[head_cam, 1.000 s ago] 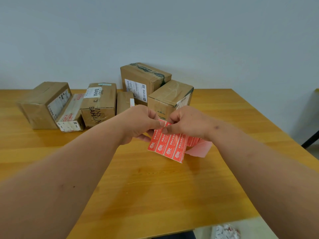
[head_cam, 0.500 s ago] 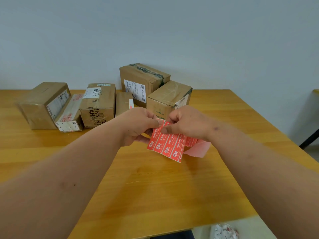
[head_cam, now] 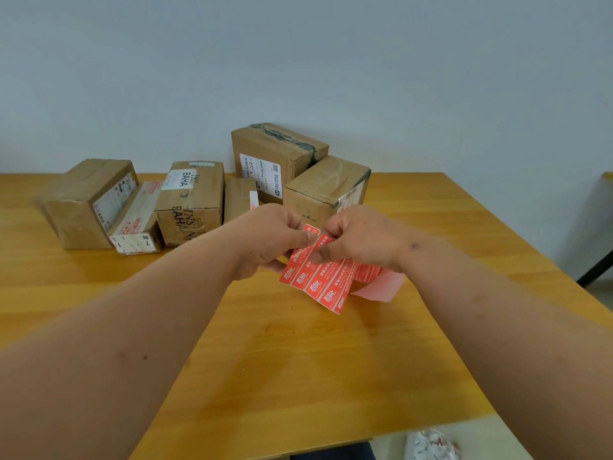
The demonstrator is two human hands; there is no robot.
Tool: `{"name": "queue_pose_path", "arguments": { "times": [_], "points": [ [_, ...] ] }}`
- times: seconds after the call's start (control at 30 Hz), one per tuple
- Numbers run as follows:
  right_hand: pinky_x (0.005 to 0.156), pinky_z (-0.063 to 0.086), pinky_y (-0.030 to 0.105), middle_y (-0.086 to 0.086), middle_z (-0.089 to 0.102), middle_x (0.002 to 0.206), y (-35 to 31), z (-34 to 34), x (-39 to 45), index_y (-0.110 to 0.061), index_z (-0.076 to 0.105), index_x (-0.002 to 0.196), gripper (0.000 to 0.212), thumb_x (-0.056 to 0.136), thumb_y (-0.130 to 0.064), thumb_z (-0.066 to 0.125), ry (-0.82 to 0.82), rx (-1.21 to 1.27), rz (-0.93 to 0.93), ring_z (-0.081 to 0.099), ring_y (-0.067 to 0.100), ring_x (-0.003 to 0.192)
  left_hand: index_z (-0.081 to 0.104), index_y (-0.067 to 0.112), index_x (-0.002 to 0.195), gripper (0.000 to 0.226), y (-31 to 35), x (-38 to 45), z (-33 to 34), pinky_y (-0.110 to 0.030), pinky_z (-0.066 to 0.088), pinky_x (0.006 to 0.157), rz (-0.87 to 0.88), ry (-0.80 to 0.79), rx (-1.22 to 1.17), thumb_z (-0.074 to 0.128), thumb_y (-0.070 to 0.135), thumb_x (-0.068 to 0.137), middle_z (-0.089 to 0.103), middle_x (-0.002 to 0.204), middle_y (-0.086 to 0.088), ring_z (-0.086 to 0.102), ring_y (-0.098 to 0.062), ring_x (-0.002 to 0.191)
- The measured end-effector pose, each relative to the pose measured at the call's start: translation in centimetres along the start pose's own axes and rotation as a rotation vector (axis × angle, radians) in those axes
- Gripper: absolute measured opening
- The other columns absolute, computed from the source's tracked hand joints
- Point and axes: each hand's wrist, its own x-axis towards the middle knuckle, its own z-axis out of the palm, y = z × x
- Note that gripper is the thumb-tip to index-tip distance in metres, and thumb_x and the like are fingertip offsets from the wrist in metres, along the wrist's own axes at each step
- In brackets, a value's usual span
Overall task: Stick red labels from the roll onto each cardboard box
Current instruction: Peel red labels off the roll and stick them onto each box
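A strip of red labels (head_cam: 320, 280) hangs over the middle of the wooden table (head_cam: 298, 360), with pale pink backing paper (head_cam: 381, 287) trailing behind it. My left hand (head_cam: 268, 237) pinches the strip's upper left edge. My right hand (head_cam: 358, 240) pinches the top of a label beside it, thumb on the red face. Several cardboard boxes stand behind my hands: one close by (head_cam: 326, 190), a taller one with green tape (head_cam: 275, 154), a flat one (head_cam: 238, 197), one marked BAHA (head_cam: 194, 197), a slim taped one (head_cam: 137, 220) and one at far left (head_cam: 89, 200).
The grey wall runs right behind the boxes. The table's right edge slopes down toward me, with a dark furniture leg (head_cam: 593, 270) beyond it. Crumpled white and red scraps (head_cam: 431, 444) lie on the floor below the near edge.
Both hands have stayed on the label strip and barely shifted; the strip's top sits a little higher between my fingers.
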Motion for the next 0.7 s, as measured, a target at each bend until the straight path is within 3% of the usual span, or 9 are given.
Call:
{"name": "queue_pose_path", "arguments": {
  "times": [0.23,0.53,0.7],
  "points": [
    [0.06,0.045,0.017,-0.008,0.07,0.082,-0.16,0.21,-0.09,-0.023,0.066,0.08,0.011,0.083,-0.03,0.073,0.033,-0.047,-0.021,0.068,0.005,0.074,0.062,0.0,0.108,0.031,-0.73,0.22,0.04,-0.033,0.058,0.069,-0.03,0.0,-0.098,0.062,0.027,0.094,0.075,0.093,-0.012,0.072,-0.02,0.087],
    [0.068,0.051,0.019,-0.006,0.072,0.088,-0.06,0.06,-0.01,-0.021,0.072,0.094,0.017,0.08,-0.029,0.076,0.011,0.011,0.016,0.068,0.005,0.077,0.067,0.006,0.1,0.031,-0.62,-0.29,-0.34,-0.027,0.058,0.063,0.005,-0.006,-0.081,0.065,0.035,0.09,0.075,0.091,-0.009,0.073,-0.019,0.084],
    [0.066,0.052,0.021,-0.005,0.073,0.088,-0.21,0.05,0.1,-0.019,0.072,0.094,0.02,0.078,-0.03,0.077,0.0,0.016,0.03,0.07,0.007,0.076,0.066,0.007,0.099,0.021,-0.78,-0.27,-0.4,-0.028,0.058,0.063,-0.004,0.004,-0.087,0.066,0.026,0.091,0.075,0.092,-0.009,0.073,-0.018,0.084]
  ]
}}
